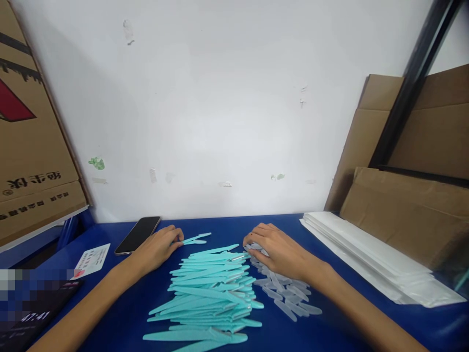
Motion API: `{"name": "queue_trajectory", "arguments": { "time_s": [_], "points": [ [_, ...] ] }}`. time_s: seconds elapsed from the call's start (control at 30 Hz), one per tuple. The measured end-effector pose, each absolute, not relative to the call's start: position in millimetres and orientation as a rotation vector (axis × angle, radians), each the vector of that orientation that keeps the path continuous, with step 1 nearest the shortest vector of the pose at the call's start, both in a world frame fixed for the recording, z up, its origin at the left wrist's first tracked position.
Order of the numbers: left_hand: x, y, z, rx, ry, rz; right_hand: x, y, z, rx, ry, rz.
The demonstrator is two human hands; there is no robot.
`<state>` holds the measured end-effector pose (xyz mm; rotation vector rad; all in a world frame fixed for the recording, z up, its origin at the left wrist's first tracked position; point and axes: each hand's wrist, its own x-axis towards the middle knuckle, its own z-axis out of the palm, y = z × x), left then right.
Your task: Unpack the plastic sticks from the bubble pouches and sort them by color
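Turquoise eyebrow razors (208, 293) lie in a long heap on the blue table, mostly pointing sideways. My left hand (163, 246) is beyond the heap's far left side, its fingers closed on the ends of two turquoise razors (198, 239) that stick out to the right. Right of the heap is a loose pile of small clear plastic caps (287, 293). My right hand (276, 249) reaches over the far end of that pile, fingers curled down and touching the caps. What its fingertips pinch is hidden.
A dark phone (139, 234) and a printed card (92, 260) lie at the left, with a lit timer screen (36, 315) nearer me. White flat bags (373, 259) are stacked at the right beside brown cardboard (406, 215). A large carton (32, 146) stands left; a white wall (220, 112) rises behind.
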<state>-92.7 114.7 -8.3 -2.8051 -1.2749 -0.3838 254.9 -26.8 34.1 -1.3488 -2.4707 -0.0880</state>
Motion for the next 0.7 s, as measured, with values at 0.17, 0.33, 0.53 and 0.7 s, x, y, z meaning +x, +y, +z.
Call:
{"name": "queue_trajectory", "arguments": {
  "time_s": [0.17,0.33,0.53,0.7],
  "points": [
    [-82,101,-9,-2.695,-1.236,-0.295,255,-27,33,-1.310,-2.473,-0.121],
    [-77,93,-14,-2.568,-1.223,-0.256,255,-26,31,-1.304,-2.475,-0.141],
    [-74,85,6,-2.499,-1.209,-0.328,252,-27,31,-1.341,-2.347,-0.233],
    [-61,71,25,-2.469,-1.119,-0.469,241,-35,32,-1.335,-2.150,-0.098]
  ]
}}
